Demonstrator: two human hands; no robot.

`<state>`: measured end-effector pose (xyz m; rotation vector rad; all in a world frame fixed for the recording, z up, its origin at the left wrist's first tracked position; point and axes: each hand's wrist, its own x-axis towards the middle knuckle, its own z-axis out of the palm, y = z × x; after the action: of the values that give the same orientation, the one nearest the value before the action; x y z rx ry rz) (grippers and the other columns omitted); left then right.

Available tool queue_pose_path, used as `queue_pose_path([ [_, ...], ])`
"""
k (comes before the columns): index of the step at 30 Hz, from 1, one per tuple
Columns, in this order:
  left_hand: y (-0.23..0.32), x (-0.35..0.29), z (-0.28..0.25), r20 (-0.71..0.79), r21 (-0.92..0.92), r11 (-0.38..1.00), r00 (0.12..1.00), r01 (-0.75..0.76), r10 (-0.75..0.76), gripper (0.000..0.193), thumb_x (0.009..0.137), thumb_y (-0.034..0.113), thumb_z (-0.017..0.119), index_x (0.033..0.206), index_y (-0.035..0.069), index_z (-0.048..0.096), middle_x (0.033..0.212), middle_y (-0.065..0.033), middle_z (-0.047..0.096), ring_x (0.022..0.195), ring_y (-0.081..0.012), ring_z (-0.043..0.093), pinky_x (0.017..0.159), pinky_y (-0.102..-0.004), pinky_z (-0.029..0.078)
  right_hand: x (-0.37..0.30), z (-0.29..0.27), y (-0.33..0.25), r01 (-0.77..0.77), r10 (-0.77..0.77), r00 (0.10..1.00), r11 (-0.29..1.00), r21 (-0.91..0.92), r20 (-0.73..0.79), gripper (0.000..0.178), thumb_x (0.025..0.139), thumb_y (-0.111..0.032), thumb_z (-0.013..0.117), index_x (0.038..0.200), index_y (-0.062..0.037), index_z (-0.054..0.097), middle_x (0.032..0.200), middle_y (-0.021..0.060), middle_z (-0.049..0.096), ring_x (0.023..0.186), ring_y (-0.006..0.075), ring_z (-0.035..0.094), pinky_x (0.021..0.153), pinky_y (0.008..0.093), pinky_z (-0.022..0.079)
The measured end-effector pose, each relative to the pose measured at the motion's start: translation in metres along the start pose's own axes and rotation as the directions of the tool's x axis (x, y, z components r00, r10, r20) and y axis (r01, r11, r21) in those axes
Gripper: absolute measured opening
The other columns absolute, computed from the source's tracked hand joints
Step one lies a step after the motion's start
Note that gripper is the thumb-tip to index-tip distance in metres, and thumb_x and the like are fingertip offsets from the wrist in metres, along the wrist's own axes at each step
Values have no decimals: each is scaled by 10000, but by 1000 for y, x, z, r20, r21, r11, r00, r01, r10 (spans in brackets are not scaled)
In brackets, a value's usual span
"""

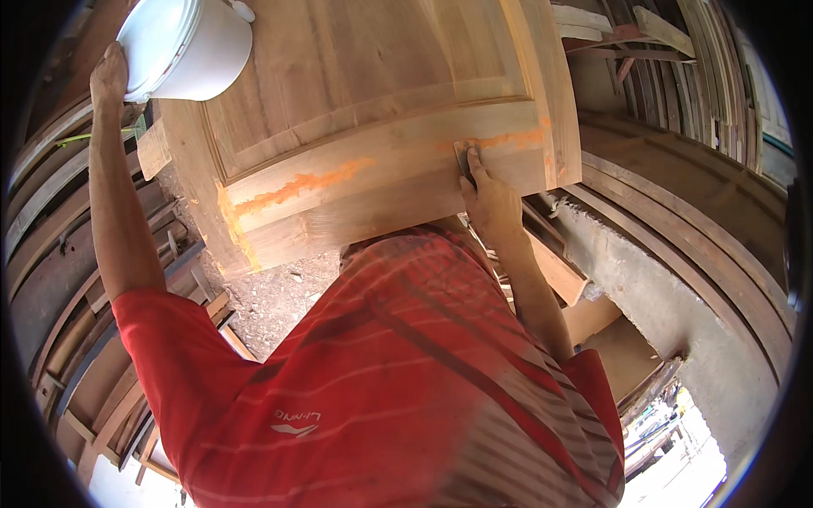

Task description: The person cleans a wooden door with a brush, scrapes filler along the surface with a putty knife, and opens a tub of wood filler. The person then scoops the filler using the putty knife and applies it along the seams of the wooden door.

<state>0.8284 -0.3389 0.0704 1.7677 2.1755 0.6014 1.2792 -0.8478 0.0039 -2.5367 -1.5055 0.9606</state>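
Note:
A wooden door panel [364, 127] lies in front of me, with orange filler [301, 184] smeared in a long patch along its near rail. More filler runs down its near left corner and along the right edge. My right hand [494, 199] grips a small flat putty scraper [464, 157], whose blade touches the rail at the left end of the right-hand filler streak. At the far left, my left hand [108, 78] holds the edge of a white plastic bucket [207, 59]. The bucket is over the panel's far left corner; its contents cannot be made out.
Stacked boards and frames [63, 279] line the left side. On the right are long planks [677, 212] above a rough concrete ledge [627, 254]. Upright timber strips [711, 76] stand at the far right. Debris-strewn ground [271, 296] shows below the panel.

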Motion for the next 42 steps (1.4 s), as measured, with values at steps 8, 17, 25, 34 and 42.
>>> queue_pose_path([
  [8,-13,22,2,-16,-14,1000,1000,14,-14,702,988,527,471,1320,-61,661,1278,-257,701,1191,-331,649,1047,-426,456,-7,2,-19,151,-144,986,985,-79,86,523,1022,-268,593,1535,-187,529,1099,192,701,958,422,695,868,535,548],
  [17,-8,12,2,14,-72,995,998,65,-64,699,982,522,475,1282,-77,673,1190,-243,702,1112,-301,645,1009,-417,463,34,-53,8,393,-291,913,813,-430,284,484,1005,-129,584,1478,-232,581,1173,121,674,1038,317,725,842,484,580],
  [25,-27,22,-4,32,-67,996,998,64,-62,695,982,523,472,1261,-79,679,1184,-251,708,1085,-307,648,996,-420,461,46,-111,74,371,-279,928,729,-575,245,396,966,-108,605,1339,-210,693,1056,118,685,944,313,740,819,453,599],
  [34,-19,21,-2,34,44,997,998,60,-61,666,979,511,477,1228,-70,688,1157,-244,716,1092,-308,659,994,-434,461,50,-129,83,271,-241,962,747,-607,132,300,967,-133,638,1246,-195,728,968,104,695,930,311,734,804,463,599],
  [42,-31,26,4,18,-71,997,1000,24,-23,637,984,499,485,1162,-75,696,1059,-188,698,993,-262,623,936,-407,473,44,-147,144,152,-91,988,752,-642,127,321,939,-121,649,1247,-175,723,972,131,738,934,330,745,801,463,600],
])
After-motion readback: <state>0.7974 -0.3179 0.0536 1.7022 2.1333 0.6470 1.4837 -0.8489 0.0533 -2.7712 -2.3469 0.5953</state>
